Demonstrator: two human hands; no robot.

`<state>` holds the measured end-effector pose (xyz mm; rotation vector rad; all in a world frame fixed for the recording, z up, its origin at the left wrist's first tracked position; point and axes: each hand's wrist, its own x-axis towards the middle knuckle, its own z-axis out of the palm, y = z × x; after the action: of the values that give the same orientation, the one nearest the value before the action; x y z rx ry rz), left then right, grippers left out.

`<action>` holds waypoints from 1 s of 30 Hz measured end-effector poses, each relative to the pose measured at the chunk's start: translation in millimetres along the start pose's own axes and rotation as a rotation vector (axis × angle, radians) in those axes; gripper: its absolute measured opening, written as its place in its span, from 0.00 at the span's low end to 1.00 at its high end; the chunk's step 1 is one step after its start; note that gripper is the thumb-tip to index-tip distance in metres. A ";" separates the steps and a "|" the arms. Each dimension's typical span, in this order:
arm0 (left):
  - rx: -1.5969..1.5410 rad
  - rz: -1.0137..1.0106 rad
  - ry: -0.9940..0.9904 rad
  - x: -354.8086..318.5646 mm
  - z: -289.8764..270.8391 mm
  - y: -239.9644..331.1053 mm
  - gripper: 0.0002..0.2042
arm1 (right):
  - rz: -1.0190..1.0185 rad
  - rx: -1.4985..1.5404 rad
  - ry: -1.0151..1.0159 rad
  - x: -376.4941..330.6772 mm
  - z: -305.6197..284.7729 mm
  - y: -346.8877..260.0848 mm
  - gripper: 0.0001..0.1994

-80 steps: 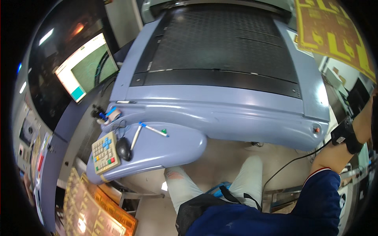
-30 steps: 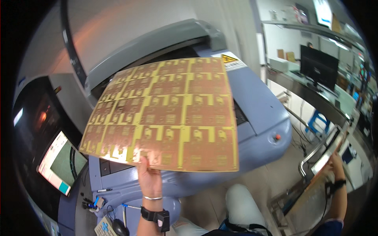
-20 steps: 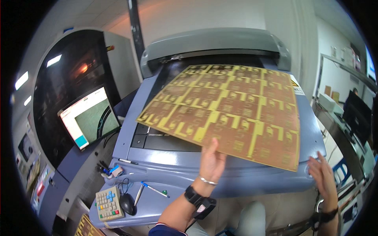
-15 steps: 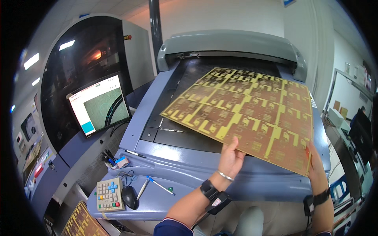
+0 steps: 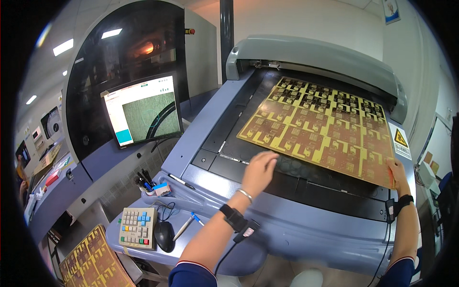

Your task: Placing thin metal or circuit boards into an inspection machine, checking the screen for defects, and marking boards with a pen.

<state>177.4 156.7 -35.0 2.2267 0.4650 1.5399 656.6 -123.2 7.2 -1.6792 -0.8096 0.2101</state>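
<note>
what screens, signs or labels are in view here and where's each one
Monitor: left of the grey machine, tilted rectangle, white and green display with a teal block.
Warning label: machine's right edge beside the yellow panel, yellow triangle above white strip.
Wall poster: top right, white with blue frame.

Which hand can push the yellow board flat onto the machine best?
Probably the right hand: it grips the board's near right corner, which looks raised off the dark bed. The left hand lies open near the board's front edge, holding nothing.
</note>
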 end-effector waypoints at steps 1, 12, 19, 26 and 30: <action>0.150 -0.016 -0.050 0.5 -8.3 -12.5 0.14 | -0.021 -0.213 0.014 6.4 3.4 1.8 0.16; 0.751 -0.208 -0.338 0.0 -45.5 -54.6 0.21 | -0.267 -1.085 0.075 21.9 71.0 9.9 0.26; 0.760 -0.234 -0.365 -19.1 -74.6 -37.2 0.22 | -0.258 -1.020 -0.055 -15.8 100.1 -31.2 0.28; 0.329 -0.231 -0.101 -79.6 -180.5 24.1 0.14 | -0.611 -0.743 -0.445 -140.7 176.7 -135.9 0.23; 0.512 -0.323 0.362 -184.3 -301.7 18.4 0.09 | -0.617 -0.391 -0.621 -237.6 207.3 -145.8 0.19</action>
<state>-167.8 91.4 -78.8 2.0541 1.3889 1.7879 310.4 -95.4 15.1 -1.6394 -1.8910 0.1442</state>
